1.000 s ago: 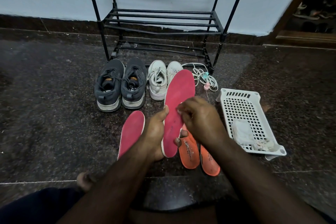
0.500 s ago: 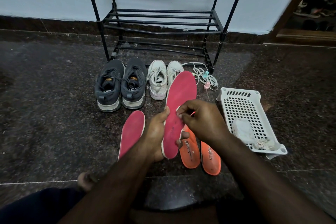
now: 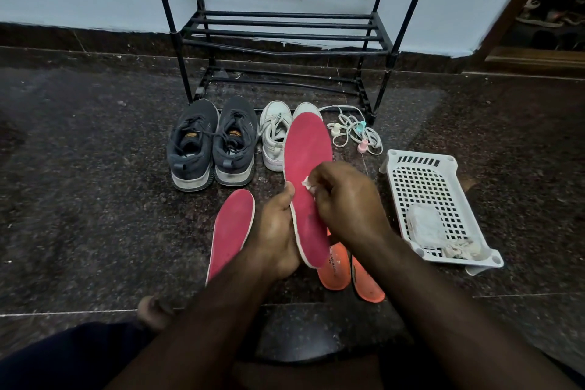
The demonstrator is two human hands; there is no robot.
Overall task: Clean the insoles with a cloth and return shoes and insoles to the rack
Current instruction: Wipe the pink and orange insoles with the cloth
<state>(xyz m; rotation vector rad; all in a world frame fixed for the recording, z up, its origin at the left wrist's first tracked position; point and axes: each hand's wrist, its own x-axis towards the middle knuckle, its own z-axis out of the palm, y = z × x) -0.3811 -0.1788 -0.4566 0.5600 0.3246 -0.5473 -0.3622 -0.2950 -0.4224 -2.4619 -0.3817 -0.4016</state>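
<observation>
My left hand grips a long pink insole by its heel end, holding it upright above the floor. My right hand pinches a small white cloth and presses it on the insole's middle. A second pink insole lies flat on the floor to the left. Two orange insoles lie under my right wrist, partly hidden. A pair of dark grey sneakers and a pair of white sneakers stand in front of the black metal rack.
A white perforated plastic basket with white cloths inside lies to the right on the dark stone floor. White laces and small pink and teal bits lie by the rack's right leg. My bare foot shows at lower left.
My right hand with the cloth has slid a little along the pink insole, from its middle toward the heel and back. The left hand keeps the same hold.
</observation>
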